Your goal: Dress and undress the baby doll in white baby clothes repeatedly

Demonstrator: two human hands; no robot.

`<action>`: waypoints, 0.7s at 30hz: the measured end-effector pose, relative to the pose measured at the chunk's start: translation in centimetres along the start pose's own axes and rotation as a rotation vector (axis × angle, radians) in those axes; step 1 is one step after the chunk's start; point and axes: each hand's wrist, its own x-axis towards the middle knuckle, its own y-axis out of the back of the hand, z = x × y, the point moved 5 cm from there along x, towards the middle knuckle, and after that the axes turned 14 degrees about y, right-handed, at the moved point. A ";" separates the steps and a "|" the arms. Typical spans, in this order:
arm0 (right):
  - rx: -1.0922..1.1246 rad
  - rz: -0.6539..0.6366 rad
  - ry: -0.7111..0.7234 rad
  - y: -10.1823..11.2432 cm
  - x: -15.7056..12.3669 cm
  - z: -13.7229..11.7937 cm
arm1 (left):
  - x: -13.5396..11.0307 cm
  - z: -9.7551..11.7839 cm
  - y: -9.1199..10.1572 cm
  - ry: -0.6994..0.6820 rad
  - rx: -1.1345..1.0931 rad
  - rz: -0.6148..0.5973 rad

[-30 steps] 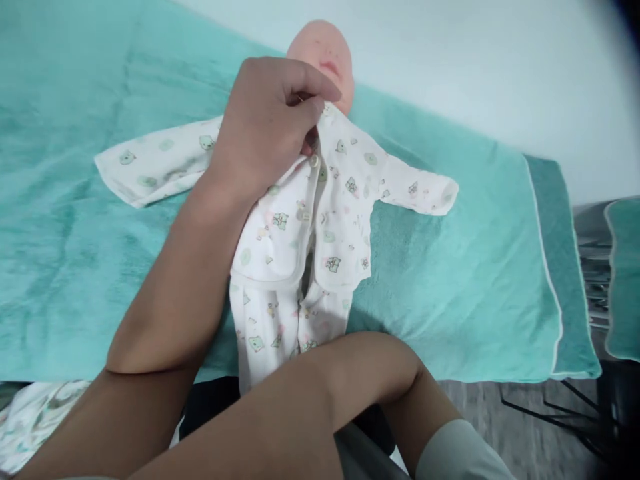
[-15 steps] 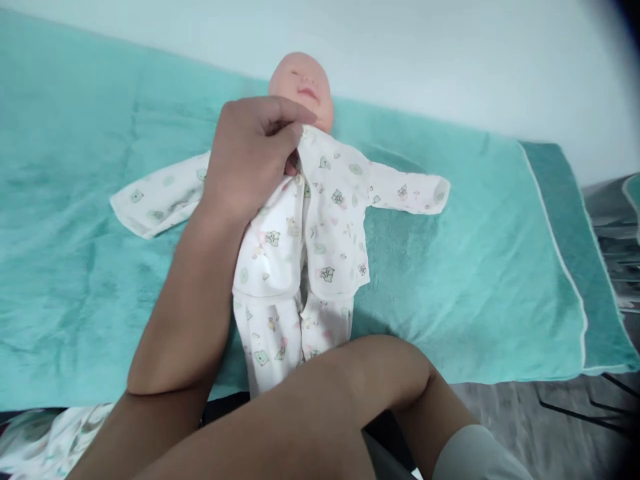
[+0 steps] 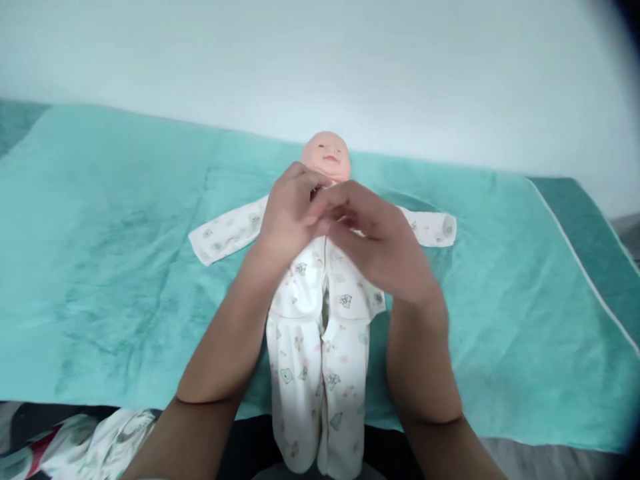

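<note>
A baby doll (image 3: 327, 157) lies on its back in a white printed baby jacket (image 3: 300, 287) and matching trousers (image 3: 345, 387). At the jacket's neck, my left hand (image 3: 290, 217) is closed in a pinch on the front edge. My right hand (image 3: 383, 243) meets it there, slightly blurred, its thumb and forefinger drawn together close to the left fingertips. What lies between the right fingers is hidden. Both hands cover the collar and upper chest. The jacket's sleeves spread out to either side, and its lower front hangs apart in the middle.
A turquoise towel-like cover (image 3: 125, 267) lies under the doll, with a white wall (image 3: 250, 60) behind it. Patterned cloth (image 3: 105, 443) sits below the near edge at the lower left. The trouser feet reach past the near edge.
My right hand has come up from the trousers to the collar beside my left hand. The left keeps its pinch on the jacket. The view has shifted, showing more wall and the trouser feet.
</note>
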 end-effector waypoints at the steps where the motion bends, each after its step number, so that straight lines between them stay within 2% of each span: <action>1: -0.084 0.053 -0.058 0.7 -0.1 1.5 | -0.1 0.1 0.0 -0.007 0.015 0.004; 3: -0.261 0.129 -0.140 1.8 -0.4 4.4 | -0.2 0.1 0.1 0.011 0.065 0.009; 5: -0.357 0.152 -0.150 2.1 -0.5 6.5 | -0.4 0.1 0.1 0.026 0.104 0.003; 8: -0.401 0.185 -0.128 1.7 -0.5 8.1 | -0.5 0.1 0.3 0.044 0.165 -0.009; 12: -0.414 0.209 -0.101 1.2 -0.5 8.0 | -0.5 -0.2 0.4 0.057 0.191 -0.051; 17: -0.448 0.150 -0.109 1.2 -0.6 8.2 | -0.3 -0.3 0.6 0.076 0.147 -0.081; 19: -0.425 0.136 -0.110 1.6 -0.5 8.1 | -0.4 -0.3 0.7 0.076 0.138 -0.087; 21: -0.378 0.212 -0.088 2.7 -0.5 7.2 | -0.5 -0.3 0.8 0.064 0.130 -0.097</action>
